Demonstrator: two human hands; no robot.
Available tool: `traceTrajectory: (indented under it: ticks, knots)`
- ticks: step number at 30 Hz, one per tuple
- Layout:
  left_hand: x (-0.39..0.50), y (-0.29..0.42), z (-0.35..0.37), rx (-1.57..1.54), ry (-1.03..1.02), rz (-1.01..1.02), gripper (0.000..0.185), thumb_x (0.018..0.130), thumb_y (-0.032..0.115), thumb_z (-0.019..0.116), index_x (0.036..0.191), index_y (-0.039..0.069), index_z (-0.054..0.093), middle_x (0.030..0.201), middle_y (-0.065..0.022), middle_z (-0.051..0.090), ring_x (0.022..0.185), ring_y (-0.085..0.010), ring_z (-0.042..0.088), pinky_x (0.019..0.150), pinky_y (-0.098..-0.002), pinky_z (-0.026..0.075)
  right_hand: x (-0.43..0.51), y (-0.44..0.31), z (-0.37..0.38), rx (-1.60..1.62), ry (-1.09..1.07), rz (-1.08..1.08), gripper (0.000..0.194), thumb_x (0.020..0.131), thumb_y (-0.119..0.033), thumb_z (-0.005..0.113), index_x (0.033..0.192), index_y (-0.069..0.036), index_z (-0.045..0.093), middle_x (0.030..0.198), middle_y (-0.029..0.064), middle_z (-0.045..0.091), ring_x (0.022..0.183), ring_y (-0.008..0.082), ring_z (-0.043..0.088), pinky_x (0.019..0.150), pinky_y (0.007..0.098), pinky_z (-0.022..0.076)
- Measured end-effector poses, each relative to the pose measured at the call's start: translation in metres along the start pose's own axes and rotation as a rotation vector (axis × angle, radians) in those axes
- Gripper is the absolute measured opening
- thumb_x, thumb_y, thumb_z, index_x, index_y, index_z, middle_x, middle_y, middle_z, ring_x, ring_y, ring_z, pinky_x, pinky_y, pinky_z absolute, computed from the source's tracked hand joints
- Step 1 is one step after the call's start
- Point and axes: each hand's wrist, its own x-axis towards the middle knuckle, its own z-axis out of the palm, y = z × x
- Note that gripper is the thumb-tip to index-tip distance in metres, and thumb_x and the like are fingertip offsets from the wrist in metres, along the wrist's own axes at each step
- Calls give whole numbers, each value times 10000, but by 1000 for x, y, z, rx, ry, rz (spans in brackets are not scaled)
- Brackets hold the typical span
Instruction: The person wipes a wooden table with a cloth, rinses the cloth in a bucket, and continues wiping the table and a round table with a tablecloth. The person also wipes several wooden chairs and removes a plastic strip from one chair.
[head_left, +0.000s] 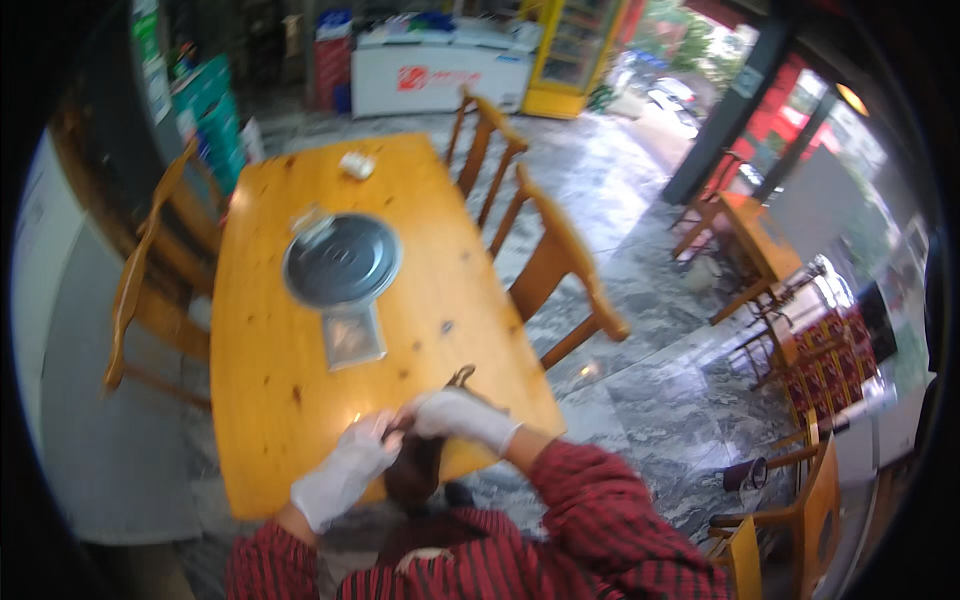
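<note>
Both hands wear white gloves and meet low over the near edge of a wooden table. My left hand grips the upper part of a dark brown item with its fingertips. My right hand pinches the same item from the other side. Its lower part hangs rounded past the table edge; blur hides whether it is a bag. Just beyond my right hand, a thin dark curved piece rises from the tabletop. Whether it joins the brown item cannot be made out.
A round dark plate or lid is on the table, with a flat transparent packet beside it. A small white item sits at the far end. Wooden chairs flank the table. Farther off stands a white chest freezer.
</note>
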Motion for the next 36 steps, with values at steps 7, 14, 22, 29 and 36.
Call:
traceTrajectory:
  ticks: [7, 14, 22, 29, 36]
  knots:
    - [39, 59, -78, -169, -15, 159, 184, 922, 208, 692, 1061, 87, 680, 984, -191, 702, 940, -395, 685, 812, -464, 556, -44, 25, -59, -367, 106, 72, 351, 870, -166, 713, 1211, -194, 791, 1075, 154, 779, 1069, 348, 734, 968, 438, 579]
    - [110, 56, -131, -120, 398, 485, 225, 865, -62, 670, 1075, 17, 693, 943, -101, 724, 884, -255, 735, 780, -378, 578, -78, 8, -171, -653, 702, 39, 261, 780, -47, 760, 1032, -103, 794, 954, 152, 750, 943, 365, 713, 862, 463, 572]
    - [68, 70, -107, 94, 84, 519, 267, 890, 251, 821, 1086, 78, 766, 1024, -98, 771, 966, -329, 727, 871, -443, 568, -130, 32, -122, -777, 973, -161, 601, 664, 52, 746, 1225, -166, 756, 926, 78, 695, 923, 331, 662, 1045, 539, 529]
    - [56, 30, 11, -3, -30, -16, 703, 1017, 524, 596, 1569, 97, 514, 1641, -280, 431, 1544, -476, 354, 1277, -586, 259, -129, 78, -5, -159, 891, 217, 788, 829, -155, 824, 1551, -103, 513, 1563, 260, 509, 1444, 457, 470, 1204, 559, 385]
    - [84, 3, 127, 371, -157, -144, 801, 996, 574, 577, 1688, 246, 343, 1760, -225, 175, 1630, -458, 128, 1238, -758, 114, -12, 89, 25, -308, 662, 542, 907, 905, -456, 745, 1684, -217, 346, 1740, 237, 255, 1579, 486, 275, 1253, 688, 198]
